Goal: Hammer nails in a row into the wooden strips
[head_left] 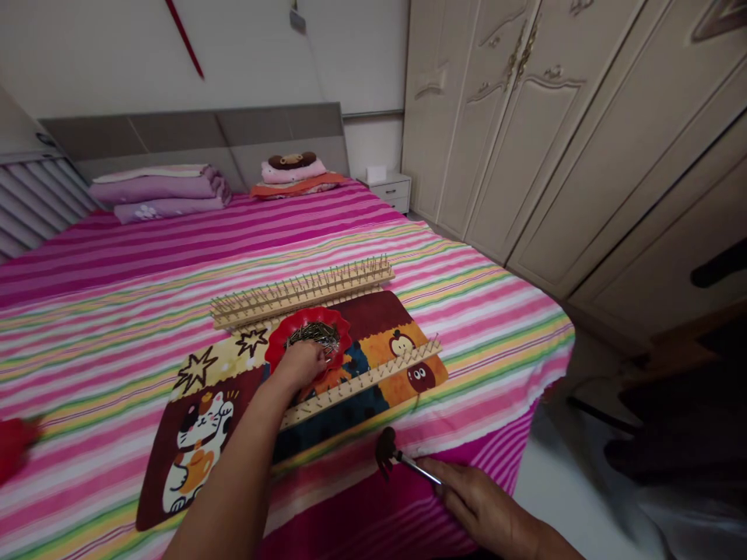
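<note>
My left hand [306, 362] dips into a red scalloped bowl [274, 336] filled with loose nails [318, 333]. Its fingers are curled and closed over them, with the tips hidden. Around the handle of a hammer [415, 465] my right hand [475, 502] is closed; the dark hammer head hangs over the near edge of the bed. Between the hands lies a pale wooden strip [362, 383] with a row of nails standing in it. Behind the bowl rest more wooden strips [303, 292] with many upright nails.
A patterned mat [149, 474] with a cat picture lies under the bowl and near strip, on a striped bedspread [490, 311]. Folded bedding [169, 187] sits by the headboard. A nightstand [392, 190] and a tall wardrobe [484, 148] stand on the right. Something red [15, 447] is at the left edge.
</note>
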`<control>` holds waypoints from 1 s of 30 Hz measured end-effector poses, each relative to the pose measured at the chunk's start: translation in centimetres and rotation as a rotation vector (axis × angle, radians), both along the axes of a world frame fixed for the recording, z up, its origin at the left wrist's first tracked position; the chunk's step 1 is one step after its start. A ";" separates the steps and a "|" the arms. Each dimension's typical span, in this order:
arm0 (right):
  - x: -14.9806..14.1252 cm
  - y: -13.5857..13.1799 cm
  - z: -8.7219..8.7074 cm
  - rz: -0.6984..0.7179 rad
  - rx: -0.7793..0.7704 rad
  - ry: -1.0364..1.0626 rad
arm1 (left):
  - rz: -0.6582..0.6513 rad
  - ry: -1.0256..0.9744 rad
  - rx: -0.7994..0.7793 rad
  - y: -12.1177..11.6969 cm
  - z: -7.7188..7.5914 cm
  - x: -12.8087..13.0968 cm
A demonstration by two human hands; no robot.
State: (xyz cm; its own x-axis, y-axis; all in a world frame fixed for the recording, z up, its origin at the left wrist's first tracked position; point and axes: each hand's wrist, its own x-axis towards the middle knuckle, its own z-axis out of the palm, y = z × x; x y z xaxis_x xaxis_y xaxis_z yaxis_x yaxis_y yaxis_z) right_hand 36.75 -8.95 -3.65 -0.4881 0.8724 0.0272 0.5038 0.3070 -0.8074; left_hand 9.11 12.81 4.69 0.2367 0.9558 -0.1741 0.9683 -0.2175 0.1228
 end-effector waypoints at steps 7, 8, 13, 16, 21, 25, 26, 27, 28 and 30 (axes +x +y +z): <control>0.0 -0.1 -0.7 0.011 0.031 0.025 | 0.276 -0.901 0.002 -1.5 1.6 -5.4; 0.0 -0.1 -0.7 0.011 0.025 0.018 | 0.344 -1.022 -0.023 -2.1 1.8 -5.9; -0.2 -0.3 -0.8 -0.009 0.017 -0.027 | 0.630 -1.316 -0.101 -6.0 2.5 -6.8; -0.2 -0.4 -1.0 -0.012 0.029 -0.027 | 0.730 -1.435 -0.090 -8.4 2.4 -7.5; -0.1 -0.5 -1.6 -0.005 0.066 -0.065 | 0.831 -1.538 0.065 -12.0 0.4 -8.0; -0.1 -0.5 -1.7 0.008 0.079 -0.076 | 0.869 -1.522 0.091 -13.9 -1.8 -6.6; -0.1 -0.5 -1.6 0.010 0.082 -0.071 | 0.880 -1.517 0.083 -14.1 -2.3 -6.1; -0.1 -0.5 -1.6 0.011 0.087 -0.068 | 0.888 -1.515 0.082 -14.2 -2.8 -5.6; -0.1 -0.5 -1.6 0.010 0.090 -0.067 | 0.897 -1.516 0.096 -14.2 -3.1 -5.1; -0.2 -0.5 -1.6 0.006 0.090 -0.070 | 0.905 -1.506 0.143 -14.1 -3.8 -4.4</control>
